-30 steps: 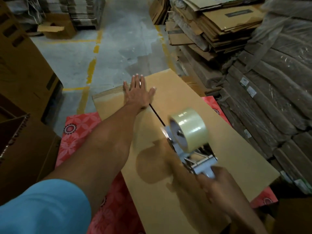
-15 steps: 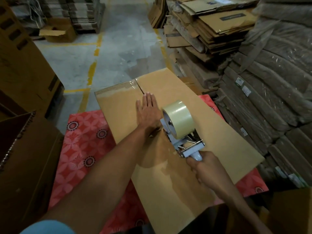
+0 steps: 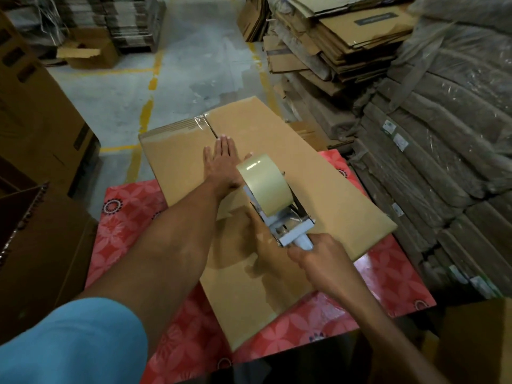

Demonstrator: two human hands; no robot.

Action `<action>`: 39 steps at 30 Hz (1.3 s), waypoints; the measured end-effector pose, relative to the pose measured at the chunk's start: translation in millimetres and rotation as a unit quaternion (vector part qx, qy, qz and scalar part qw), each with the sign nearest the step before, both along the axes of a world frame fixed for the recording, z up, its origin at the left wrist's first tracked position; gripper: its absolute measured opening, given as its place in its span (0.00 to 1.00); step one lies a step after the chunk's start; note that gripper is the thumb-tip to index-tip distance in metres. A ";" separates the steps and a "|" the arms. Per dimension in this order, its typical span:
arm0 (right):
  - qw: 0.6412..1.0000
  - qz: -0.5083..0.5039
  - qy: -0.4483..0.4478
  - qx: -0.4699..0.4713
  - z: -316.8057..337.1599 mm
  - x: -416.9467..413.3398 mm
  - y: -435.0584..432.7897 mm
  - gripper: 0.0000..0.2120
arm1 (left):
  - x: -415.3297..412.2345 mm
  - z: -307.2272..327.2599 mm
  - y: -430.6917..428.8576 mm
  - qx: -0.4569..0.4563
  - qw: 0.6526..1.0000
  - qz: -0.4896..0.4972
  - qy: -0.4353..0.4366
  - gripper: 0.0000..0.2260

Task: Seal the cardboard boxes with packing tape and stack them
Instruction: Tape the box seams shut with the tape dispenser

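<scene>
Cardboard box (image 3: 318,176) seam partly under flat left hand (image 3: 221,164) and tape dispenser (image 3: 279,214)

Cardboard box (image 3: 318,176): plain brown, flaps closed, lying long and flat on a red flowered sheet (image 3: 124,223). Centre seam runs lengthwise, with clear tape wrapped over the far end. Tape dispenser (image 3: 291,225): white frame, tape roll (image 3: 264,184) standing on edge, set on the seam near mid-box.

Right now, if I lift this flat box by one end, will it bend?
Probably it sags: the box is long, thin and folded flat. Likely light for its size. It may slide on the glossy red cover, hence the left hand pressing it.
</scene>
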State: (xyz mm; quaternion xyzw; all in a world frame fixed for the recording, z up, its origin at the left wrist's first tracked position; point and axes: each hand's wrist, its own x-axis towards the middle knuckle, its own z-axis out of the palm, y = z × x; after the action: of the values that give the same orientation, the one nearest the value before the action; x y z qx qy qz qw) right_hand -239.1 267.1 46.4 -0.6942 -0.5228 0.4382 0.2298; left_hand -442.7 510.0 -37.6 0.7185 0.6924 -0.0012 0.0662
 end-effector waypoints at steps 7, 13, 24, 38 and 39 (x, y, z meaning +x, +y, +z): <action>0.997 -0.030 0.052 -0.047 -6.3 46.0 -70.1 0.17 | 8.7 6.0 1.8 -0.001 0.999 0.039 -0.026 0.41; 0.995 -0.041 0.076 -0.051 -17.4 47.0 -73.6 0.22 | 34.3 27.7 -31.2 -0.017 0.996 0.068 -0.055 0.36; 0.994 -0.048 0.091 -0.033 -15.0 37.4 -66.3 0.13 | 68.5 15.0 -115.8 -0.018 0.998 -0.029 -0.043 0.38; 0.999 0.032 0.035 0.013 -2.5 28.7 -51.9 0.13 | 35.1 10.4 -71.8 -0.021 0.999 -0.034 0.009 0.42; 0.999 0.017 0.044 0.000 -3.7 35.8 -62.4 0.12 | 37.4 12.0 -71.0 -0.022 0.999 -0.026 -0.001 0.38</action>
State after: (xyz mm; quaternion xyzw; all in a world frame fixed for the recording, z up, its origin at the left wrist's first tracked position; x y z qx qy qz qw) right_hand -203.3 204.7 42.7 -0.6657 -0.5236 0.4720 0.2449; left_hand -405.3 439.1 -25.6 0.7347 0.6732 -0.0175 0.0822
